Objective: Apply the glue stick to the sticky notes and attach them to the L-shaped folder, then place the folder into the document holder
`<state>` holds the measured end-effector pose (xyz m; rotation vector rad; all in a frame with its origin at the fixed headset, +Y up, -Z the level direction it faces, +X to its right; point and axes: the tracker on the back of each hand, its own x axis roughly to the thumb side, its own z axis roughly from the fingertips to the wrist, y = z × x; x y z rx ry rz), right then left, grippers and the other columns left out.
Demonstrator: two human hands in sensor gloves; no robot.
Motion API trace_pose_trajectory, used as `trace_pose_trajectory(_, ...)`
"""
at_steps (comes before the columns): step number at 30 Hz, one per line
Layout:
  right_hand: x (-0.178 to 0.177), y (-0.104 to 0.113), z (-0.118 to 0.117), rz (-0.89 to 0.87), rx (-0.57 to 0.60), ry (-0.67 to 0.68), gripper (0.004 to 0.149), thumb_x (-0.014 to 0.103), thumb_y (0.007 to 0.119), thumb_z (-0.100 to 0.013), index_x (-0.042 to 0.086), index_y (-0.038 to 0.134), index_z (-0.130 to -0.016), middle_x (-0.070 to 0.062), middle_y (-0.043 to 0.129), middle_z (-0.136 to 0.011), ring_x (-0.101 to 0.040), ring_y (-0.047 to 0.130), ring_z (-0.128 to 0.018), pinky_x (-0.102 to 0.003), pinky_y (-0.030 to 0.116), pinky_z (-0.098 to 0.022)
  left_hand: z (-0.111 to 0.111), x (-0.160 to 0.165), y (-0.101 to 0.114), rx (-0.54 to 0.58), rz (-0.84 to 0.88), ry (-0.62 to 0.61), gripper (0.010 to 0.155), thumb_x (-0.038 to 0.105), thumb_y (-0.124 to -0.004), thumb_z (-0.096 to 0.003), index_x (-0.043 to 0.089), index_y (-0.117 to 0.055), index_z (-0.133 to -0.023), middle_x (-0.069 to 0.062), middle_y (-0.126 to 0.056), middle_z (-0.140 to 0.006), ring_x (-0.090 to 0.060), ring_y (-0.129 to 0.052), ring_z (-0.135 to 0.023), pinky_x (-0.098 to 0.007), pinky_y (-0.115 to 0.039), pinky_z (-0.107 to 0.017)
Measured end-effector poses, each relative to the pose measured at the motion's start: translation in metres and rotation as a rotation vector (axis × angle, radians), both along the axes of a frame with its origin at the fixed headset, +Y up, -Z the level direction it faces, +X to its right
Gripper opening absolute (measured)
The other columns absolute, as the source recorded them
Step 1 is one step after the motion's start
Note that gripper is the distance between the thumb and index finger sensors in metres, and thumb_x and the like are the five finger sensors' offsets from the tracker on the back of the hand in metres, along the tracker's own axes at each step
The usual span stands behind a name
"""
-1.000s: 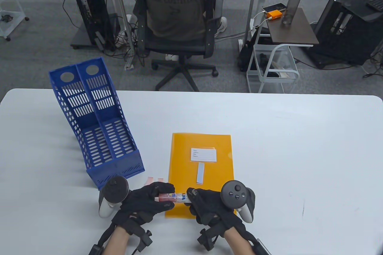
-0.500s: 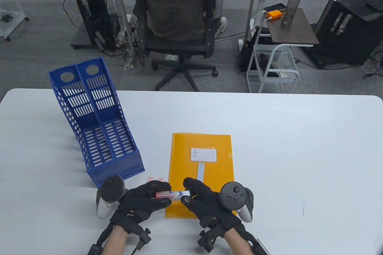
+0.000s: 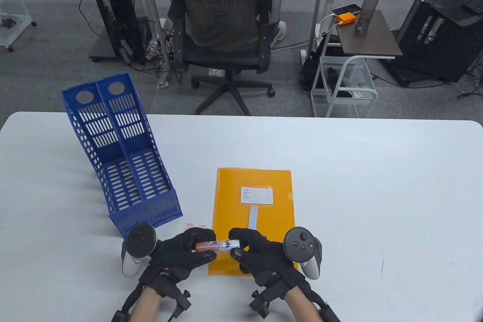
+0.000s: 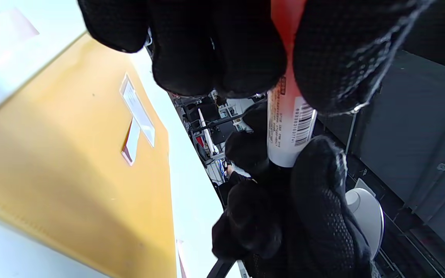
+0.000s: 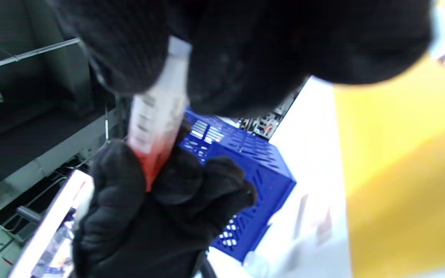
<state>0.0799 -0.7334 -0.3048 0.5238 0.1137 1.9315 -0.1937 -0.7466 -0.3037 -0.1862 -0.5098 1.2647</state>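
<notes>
Both hands hold a glue stick (image 3: 217,245) level above the near end of the orange L-shaped folder (image 3: 264,186). My left hand (image 3: 188,250) grips its red end (image 4: 284,23); my right hand (image 3: 249,248) pinches the white end (image 5: 160,104). The folder lies flat mid-table with a white label (image 3: 256,195) and a pale sticky strip (image 3: 253,218) on it. Pink sticky notes (image 3: 194,227) peek out on the table just beyond my left hand. The blue document holder (image 3: 124,159) stands at the left, tilted back.
The white table (image 3: 377,186) spreads wide to the right of the folder. Beyond its far edge a person sits in an office chair (image 3: 226,46), with a small side table (image 3: 366,35) and a bottle (image 3: 368,5) to the right.
The hands closed in toward each other along the glue stick, and it shifted slightly left. My right hand moved from the stick's end to a pinch over it and turned a little.
</notes>
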Motion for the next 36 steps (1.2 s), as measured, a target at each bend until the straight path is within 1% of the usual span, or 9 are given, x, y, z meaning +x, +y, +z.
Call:
trace_pose_trajectory(3,0.001,-0.004,0.002,-0.003,0.017,-0.086,0.066,0.050,0.060,-0.049,-0.002,0.095,-0.065,-0.018,0.098,-0.042,-0.016,0.101,-0.011,-0.039,0.087,-0.008,0.001,0.003,0.000,-0.017,0.025,-0.032,0.059,0.048,-0.097,-0.0402,0.027,-0.076,-0.091,0.002,-0.098,-0.067,-0.025,-0.091,-0.081,-0.060,-0.067,-0.069)
trace_pose_trajectory(8,0.002,-0.004,-0.001,-0.044,-0.046,0.055,0.066,0.042,0.082,-0.047,0.007,0.066,-0.101,-0.021,0.080,-0.082,-0.020,0.098,-0.033,-0.042,0.085,-0.024,-0.002,-0.001,-0.003,-0.023,0.001,0.003,0.059,0.048,-0.096,-0.0405,0.028,-0.076,-0.092,0.002,-0.097,-0.068,-0.025,-0.091,-0.081,-0.060,-0.067,-0.069)
trace_pose_trajectory(11,0.001,-0.002,-0.001,-0.029,-0.008,0.006,0.062,0.040,0.081,-0.045,-0.002,0.078,-0.090,-0.022,0.088,-0.069,-0.020,0.099,-0.028,-0.042,0.086,-0.020,-0.001,0.000,-0.003,-0.021,0.001,-0.005,0.059,0.048,-0.096,-0.0404,0.026,-0.076,-0.091,0.002,-0.098,-0.068,-0.026,-0.091,-0.081,-0.060,-0.067,-0.069)
trace_pose_trajectory(15,0.003,-0.004,0.001,0.044,0.015,-0.080,0.066,0.053,0.060,-0.048,-0.001,0.095,-0.064,-0.015,0.098,-0.040,-0.018,0.100,-0.012,-0.040,0.087,-0.010,0.000,0.004,-0.003,-0.026,0.003,-0.032,0.059,0.049,-0.096,-0.0410,0.027,-0.076,-0.092,0.002,-0.097,-0.068,-0.026,-0.091,-0.082,-0.060,-0.066,-0.069)
trace_pose_trajectory(19,0.004,-0.003,-0.001,-0.010,-0.028,0.019,0.071,0.052,0.078,-0.045,0.006,0.069,-0.099,-0.019,0.086,-0.074,-0.024,0.099,-0.033,-0.044,0.085,-0.024,0.000,0.001,-0.003,-0.021,-0.001,-0.008,0.059,0.048,-0.096,-0.0411,0.028,-0.075,-0.092,0.002,-0.097,-0.069,-0.026,-0.091,-0.082,-0.060,-0.066,-0.070)
trace_pose_trajectory(23,0.005,0.002,0.000,0.017,0.014,-0.017,0.061,0.042,0.082,-0.045,0.001,0.079,-0.090,-0.020,0.090,-0.068,-0.023,0.100,-0.031,-0.044,0.086,-0.022,0.001,0.003,-0.002,-0.008,-0.027,-0.008,0.059,0.048,-0.096,-0.0409,0.027,-0.076,-0.092,0.002,-0.097,-0.069,-0.026,-0.091,-0.082,-0.060,-0.066,-0.069)
trace_pose_trajectory(28,0.007,0.002,0.001,0.048,0.021,-0.089,0.065,0.052,0.066,-0.048,-0.003,0.093,-0.068,-0.016,0.099,-0.042,-0.020,0.101,-0.014,-0.040,0.086,-0.011,0.001,0.008,-0.003,-0.012,-0.029,-0.037,0.058,0.050,-0.095,-0.0414,0.028,-0.076,-0.092,0.003,-0.097,-0.070,-0.026,-0.091,-0.082,-0.060,-0.066,-0.069)
trace_pose_trajectory(31,0.010,0.005,0.000,0.042,0.007,-0.004,0.070,0.052,0.080,-0.044,0.006,0.072,-0.097,-0.021,0.089,-0.074,-0.023,0.100,-0.031,-0.042,0.085,-0.020,0.001,0.006,-0.002,-0.008,-0.051,0.001,0.058,0.049,-0.094,-0.0419,0.028,-0.075,-0.093,0.003,-0.096,-0.070,-0.026,-0.091,-0.081,-0.060,-0.066,-0.069)
trace_pose_trajectory(36,0.006,0.006,-0.001,0.059,0.023,0.044,0.062,0.037,0.088,-0.043,0.002,0.079,-0.093,-0.023,0.085,-0.076,-0.021,0.098,-0.034,-0.041,0.086,-0.023,0.001,0.005,-0.002,-0.009,-0.038,-0.006,0.059,0.049,-0.094,-0.0419,0.026,-0.076,-0.092,0.002,-0.098,-0.069,-0.026,-0.092,-0.080,-0.060,-0.067,-0.069)
